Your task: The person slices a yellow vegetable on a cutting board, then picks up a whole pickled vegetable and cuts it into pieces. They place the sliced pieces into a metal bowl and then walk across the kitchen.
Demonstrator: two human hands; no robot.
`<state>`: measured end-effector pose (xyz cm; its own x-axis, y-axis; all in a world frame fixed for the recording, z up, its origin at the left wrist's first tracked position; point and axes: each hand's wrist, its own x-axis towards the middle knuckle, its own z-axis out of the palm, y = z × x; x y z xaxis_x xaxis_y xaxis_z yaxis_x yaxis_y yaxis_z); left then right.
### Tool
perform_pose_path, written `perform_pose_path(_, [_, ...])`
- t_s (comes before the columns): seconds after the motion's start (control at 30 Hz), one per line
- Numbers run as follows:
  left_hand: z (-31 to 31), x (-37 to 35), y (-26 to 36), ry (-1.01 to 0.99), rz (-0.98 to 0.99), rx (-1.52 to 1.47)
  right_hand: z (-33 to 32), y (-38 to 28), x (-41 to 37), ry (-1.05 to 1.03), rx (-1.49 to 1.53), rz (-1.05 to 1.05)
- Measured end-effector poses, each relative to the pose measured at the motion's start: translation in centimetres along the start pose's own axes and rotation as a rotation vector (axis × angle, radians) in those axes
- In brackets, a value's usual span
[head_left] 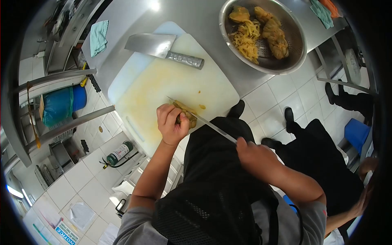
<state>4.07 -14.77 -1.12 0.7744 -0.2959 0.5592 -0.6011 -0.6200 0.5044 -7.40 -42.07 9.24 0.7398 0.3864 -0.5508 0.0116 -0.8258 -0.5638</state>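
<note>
A piece of yellow-brown pickled vegetable (188, 118) lies near the front edge of the white cutting board (155, 87). My left hand (172, 123) presses on it with curled fingers. In my right hand (257, 157) is the handle of a long thin knife (216, 130), whose blade reaches left across the vegetable, its tip on the board beyond. Small yellow scraps (202, 106) lie beside the piece. Farther back on the board rests a cleaver (163, 48), blade to the left.
A metal colander (303, 47) at the back right holds shredded and whole vegetable pieces. Folded green cloths (99, 38) lie on the steel counter (204, 20). A co-worker in black (322, 163) stands close on the right. A fire extinguisher (120, 153) is at the lower left.
</note>
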Motion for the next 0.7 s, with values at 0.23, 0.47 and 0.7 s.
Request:
perform_pose_path(0.23, [-0.1, 0.2, 0.2, -0.004, 0.005, 0.016, 2.6, 1.0, 2.7, 0.102, 0.048, -0.025])
perform_pose_path(0.47, [-0.1, 0.2, 0.5, -0.027, -0.022, 0.010, 2.8, 1.3, 2.4, 0.143, 0.074, -0.021])
perform_pose_path(0.7, [-1.1, 1.3, 1.6, -0.222, 0.008, 0.119, 2.4, 0.9, 2.9, 0.174, 0.082, -0.060])
